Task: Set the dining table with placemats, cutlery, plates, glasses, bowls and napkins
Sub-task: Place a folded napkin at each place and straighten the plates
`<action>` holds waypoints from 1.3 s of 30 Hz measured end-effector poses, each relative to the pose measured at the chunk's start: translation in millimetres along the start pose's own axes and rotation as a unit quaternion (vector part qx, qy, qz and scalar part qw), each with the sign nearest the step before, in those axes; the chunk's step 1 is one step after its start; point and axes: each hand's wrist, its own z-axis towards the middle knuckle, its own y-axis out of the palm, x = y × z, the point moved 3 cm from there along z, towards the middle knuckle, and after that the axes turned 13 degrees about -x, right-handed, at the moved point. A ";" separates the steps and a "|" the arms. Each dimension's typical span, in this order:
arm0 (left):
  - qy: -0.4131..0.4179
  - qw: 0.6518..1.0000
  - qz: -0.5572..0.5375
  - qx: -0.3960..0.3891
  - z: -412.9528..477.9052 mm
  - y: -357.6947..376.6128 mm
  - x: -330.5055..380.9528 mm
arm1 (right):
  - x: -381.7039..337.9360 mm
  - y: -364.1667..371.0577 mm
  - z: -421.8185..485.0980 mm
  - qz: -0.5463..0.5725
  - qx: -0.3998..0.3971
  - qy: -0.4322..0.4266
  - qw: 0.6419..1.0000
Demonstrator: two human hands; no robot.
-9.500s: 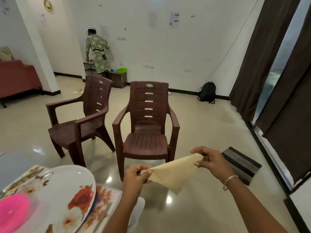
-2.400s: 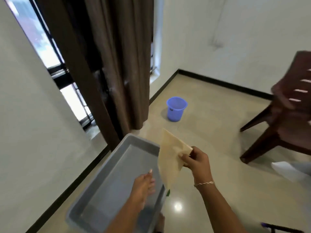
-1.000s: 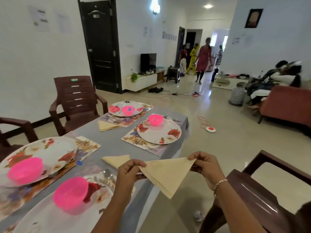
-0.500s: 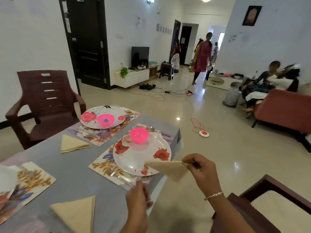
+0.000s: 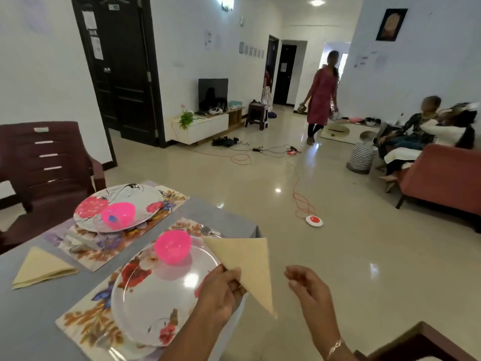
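My left hand [image 5: 221, 293] pinches a beige napkin [image 5: 247, 264] folded into a triangle, held over the right edge of the grey table [image 5: 28, 324]. My right hand [image 5: 309, 287] hovers just right of the napkin, fingers apart and holding nothing. Below the napkin sits a floral plate [image 5: 156, 300] with a pink bowl [image 5: 172, 246] on a floral placemat [image 5: 86, 324]. A spoon [image 5: 208, 231] lies beyond that plate. Farther back a second plate [image 5: 145, 201] carries a pink bowl [image 5: 118, 214]. Another folded napkin [image 5: 41, 267] lies on the table at the left.
A brown plastic chair [image 5: 44, 162] stands behind the table at the left; another chair's arm [image 5: 426, 340] is at the bottom right. An orange cable with a red-and-white button [image 5: 314, 220] lies on the floor. A person walks in the background; others sit on a red sofa [image 5: 447, 178].
The napkin has passed from my right hand to my left hand. My right hand has let go and opened beside it. The view has moved closer to the near place setting.
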 end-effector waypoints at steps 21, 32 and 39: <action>0.086 0.950 0.274 0.119 192.0 -86.1 70.7 | 115.1 92.9 301.1 0.079 -0.146 0.322 0.932; 0.100 0.919 0.356 0.134 214.9 -114.0 84.9 | 193.6 120.8 367.5 -0.128 -0.138 0.344 0.920; 0.176 0.892 0.376 0.180 167.2 -106.7 89.2 | 143.8 117.4 330.5 -0.329 -0.162 0.182 0.912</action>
